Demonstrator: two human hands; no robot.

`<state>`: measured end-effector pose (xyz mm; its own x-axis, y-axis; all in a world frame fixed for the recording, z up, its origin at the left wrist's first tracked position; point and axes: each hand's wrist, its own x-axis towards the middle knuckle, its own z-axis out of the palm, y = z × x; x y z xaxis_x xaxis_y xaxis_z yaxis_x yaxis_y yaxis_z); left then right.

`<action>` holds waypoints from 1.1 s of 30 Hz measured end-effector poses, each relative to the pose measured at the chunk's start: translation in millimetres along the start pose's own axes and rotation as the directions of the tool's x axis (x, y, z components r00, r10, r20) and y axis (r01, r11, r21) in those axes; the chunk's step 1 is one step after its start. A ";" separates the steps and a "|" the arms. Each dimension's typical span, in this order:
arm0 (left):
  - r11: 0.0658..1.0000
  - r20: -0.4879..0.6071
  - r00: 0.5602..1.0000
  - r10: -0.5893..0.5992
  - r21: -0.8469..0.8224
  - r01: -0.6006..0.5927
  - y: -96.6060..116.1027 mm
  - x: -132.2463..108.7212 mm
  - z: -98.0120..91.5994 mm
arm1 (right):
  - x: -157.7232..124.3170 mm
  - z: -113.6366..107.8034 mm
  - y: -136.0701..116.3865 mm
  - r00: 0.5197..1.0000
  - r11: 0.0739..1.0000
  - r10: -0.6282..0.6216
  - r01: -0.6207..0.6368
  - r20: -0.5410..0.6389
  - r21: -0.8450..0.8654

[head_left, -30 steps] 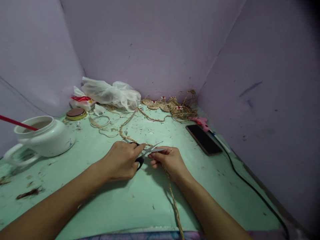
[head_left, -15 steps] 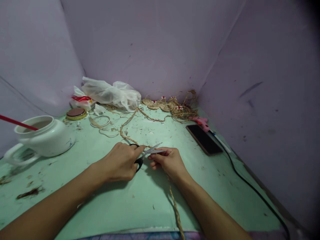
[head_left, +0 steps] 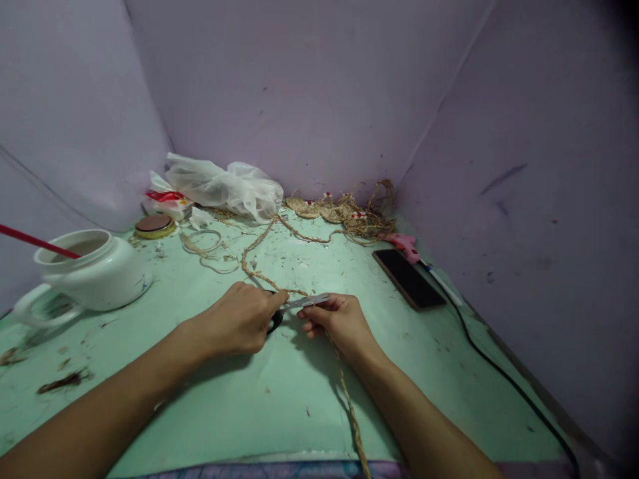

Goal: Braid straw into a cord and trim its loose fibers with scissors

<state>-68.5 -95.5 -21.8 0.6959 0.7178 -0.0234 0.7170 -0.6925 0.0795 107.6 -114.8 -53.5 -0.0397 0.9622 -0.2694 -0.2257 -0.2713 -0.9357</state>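
My left hand [head_left: 245, 319] grips the black handles of a pair of scissors [head_left: 305, 302], its fingers through the loops. The blades are closed together and point right, toward my right hand [head_left: 340, 322]. Between its thumb and fingers my right hand pinches a braided straw-coloured cord [head_left: 352, 409]. One length of cord hangs from under that hand to the table's near edge; another runs from beyond the blades back to the far wall. The exact spot where blades and cord meet is hidden by my fingers.
Left stands a white pot-shaped mug [head_left: 94, 276] with a red stick in it. A plastic bag [head_left: 227, 189], a round tin [head_left: 155, 226] and coiled, beaded cord pieces [head_left: 332, 209] lie along the back. Right are a phone [head_left: 408, 278], a pink glue gun [head_left: 403, 245] and its black cable [head_left: 494, 362].
The scissor blades, spread apart before, have come together near my right fingertips. My right hand has stayed nearly in place.
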 end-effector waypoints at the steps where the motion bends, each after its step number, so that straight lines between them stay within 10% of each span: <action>1: 1.000 -0.021 1.000 -0.002 -0.031 0.001 -1.4 0.3 -0.9 | 0.1 -0.4 -0.2 1.000 1.000 0.006 -0.007 0.004 0.022; 4: 0.967 -0.185 0.973 -0.138 -0.239 0.092 -8.8 3.8 -5.1 | 0.0 -1.1 -1.2 0.999 0.995 0.038 -0.039 0.007 0.088; 6: 0.831 -0.278 0.869 -0.408 -0.508 0.228 -15.6 8.0 -7.2 | -0.5 -1.1 -2.2 0.998 0.993 0.055 -0.055 0.002 0.106; 8: 0.542 -0.154 0.731 -0.665 -0.773 0.330 -22.3 12.7 -8.0 | -1.2 -0.7 -3.2 0.998 0.992 0.064 -0.064 0.004 0.105; 11: 0.184 0.136 0.656 -0.743 -0.900 0.395 -31.3 18.4 -5.8 | -2.5 -0.8 -4.5 0.997 0.994 0.072 -0.072 0.008 0.087; 16: 0.075 0.184 0.534 -0.825 -0.901 0.427 -47.5 22.8 6.5 | -4.1 -2.9 -5.9 0.996 0.997 0.063 -0.066 0.058 0.044; 33: -0.114 0.231 0.561 -0.795 -0.965 0.236 -38.5 36.3 19.8 | -17.8 4.8 1.0 0.944 0.953 0.115 -0.016 0.310 -0.303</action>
<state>-70.0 -44.2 -45.4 -0.1702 0.9365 -0.3067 0.0431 0.3180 0.9471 103.4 -132.1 -48.5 -0.3653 0.8843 -0.2909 0.0808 -0.2812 -0.9562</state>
